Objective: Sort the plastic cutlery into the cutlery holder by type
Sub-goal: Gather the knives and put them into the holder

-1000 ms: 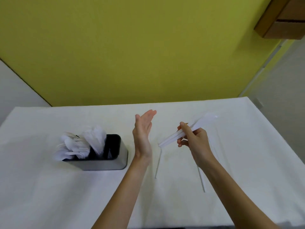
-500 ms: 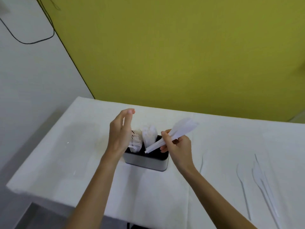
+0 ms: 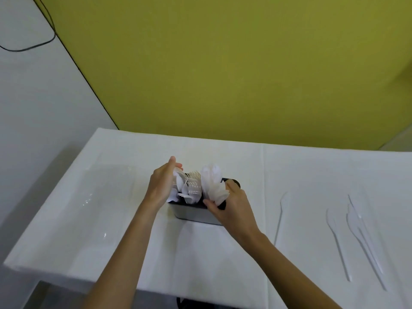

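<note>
Holder (image 3: 191, 213) at mid-worktop (image 3: 100, 208), packed with white cutlery; dividers hidden; left hand (image 3: 162, 186), fingers straight, rests against the leftmost pieces; right hand (image 3: 231, 207) pinches a bundle (image 3: 219, 194) standing in the holder's right end, type unclear; loose pieces (image 3: 353, 221) lie well apart at right, faint against the white cloth.
</note>
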A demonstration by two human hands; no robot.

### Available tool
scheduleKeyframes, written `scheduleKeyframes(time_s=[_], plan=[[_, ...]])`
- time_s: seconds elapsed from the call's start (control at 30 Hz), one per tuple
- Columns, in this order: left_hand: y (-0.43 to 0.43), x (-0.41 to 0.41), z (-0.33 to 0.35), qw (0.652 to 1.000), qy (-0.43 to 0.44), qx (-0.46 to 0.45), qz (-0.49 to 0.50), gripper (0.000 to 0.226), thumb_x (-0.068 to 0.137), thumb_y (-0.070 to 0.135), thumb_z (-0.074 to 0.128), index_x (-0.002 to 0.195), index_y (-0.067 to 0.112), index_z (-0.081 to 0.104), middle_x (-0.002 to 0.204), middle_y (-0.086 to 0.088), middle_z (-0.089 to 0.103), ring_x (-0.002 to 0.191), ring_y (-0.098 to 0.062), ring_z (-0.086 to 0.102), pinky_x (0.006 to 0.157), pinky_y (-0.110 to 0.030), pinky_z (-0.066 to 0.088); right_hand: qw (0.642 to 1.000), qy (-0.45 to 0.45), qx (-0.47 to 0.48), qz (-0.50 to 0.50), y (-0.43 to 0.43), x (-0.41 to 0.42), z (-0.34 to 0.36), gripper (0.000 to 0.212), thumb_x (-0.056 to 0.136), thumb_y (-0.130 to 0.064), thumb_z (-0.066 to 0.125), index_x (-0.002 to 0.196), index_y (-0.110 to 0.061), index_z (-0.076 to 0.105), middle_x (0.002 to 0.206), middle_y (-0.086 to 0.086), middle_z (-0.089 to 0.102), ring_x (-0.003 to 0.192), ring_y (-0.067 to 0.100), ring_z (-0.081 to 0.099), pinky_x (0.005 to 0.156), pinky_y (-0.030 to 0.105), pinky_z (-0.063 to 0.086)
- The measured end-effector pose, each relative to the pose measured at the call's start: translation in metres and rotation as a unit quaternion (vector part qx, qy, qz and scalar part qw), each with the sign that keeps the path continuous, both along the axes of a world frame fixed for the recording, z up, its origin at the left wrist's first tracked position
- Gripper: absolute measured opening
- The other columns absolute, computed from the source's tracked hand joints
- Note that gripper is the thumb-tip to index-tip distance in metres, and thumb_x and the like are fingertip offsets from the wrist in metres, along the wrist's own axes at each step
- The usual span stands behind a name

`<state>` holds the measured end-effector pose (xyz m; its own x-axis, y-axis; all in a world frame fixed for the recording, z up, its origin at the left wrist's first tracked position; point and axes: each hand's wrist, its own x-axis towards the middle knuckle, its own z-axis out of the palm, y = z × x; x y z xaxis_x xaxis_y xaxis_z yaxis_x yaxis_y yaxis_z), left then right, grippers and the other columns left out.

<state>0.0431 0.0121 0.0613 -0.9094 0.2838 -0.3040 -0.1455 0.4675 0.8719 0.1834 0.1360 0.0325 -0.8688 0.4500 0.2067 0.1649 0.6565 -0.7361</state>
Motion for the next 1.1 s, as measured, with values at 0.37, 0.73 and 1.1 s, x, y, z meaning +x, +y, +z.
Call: scheduleKeyframes(time_s=[0.37,0.73,1.1], plan=[[-0.002,-0.004,-0.010,0.998,-0.052,0.037,0.022,0.056,0.098,0.053,0.028,0.093,0.019,0.072,0.101,-0.007,0.072,0.102,-0.027,0.063,0.091,-0.038,0.046,0.971,0.220,0.073,0.057,0.003,-0.008,0.006,0.047,0.090,-0.012,0.058,0.133,-0.012,0.038,0.142,0.014,0.044,0.134,0.021,0.041,0.105,0.037,0.041],[-0.006,-0.002,-0.013,0.994,-0.064,0.080,0.023,0.056,0.100,0.052,0.023,0.096,0.021,0.069,0.099,-0.007,0.072,0.096,-0.026,0.064,0.081,-0.035,0.046,0.972,0.039,0.223,0.055,-0.008,-0.017,0.002,0.048,0.103,-0.026,0.025,0.139,0.000,0.044,0.146,0.013,0.043,0.138,0.026,0.036,0.110,0.040,0.035],[-0.004,-0.008,-0.005,0.997,-0.033,0.071,-0.007,0.056,0.101,0.050,0.020,0.116,0.017,0.062,0.122,-0.003,0.064,0.117,-0.020,0.056,0.105,-0.037,0.039,0.980,-0.021,0.158,0.116,-0.005,-0.003,0.018,0.071,0.098,-0.054,0.015,0.152,-0.009,0.008,0.161,0.002,0.001,0.149,0.015,-0.005,0.120,0.038,0.000]])
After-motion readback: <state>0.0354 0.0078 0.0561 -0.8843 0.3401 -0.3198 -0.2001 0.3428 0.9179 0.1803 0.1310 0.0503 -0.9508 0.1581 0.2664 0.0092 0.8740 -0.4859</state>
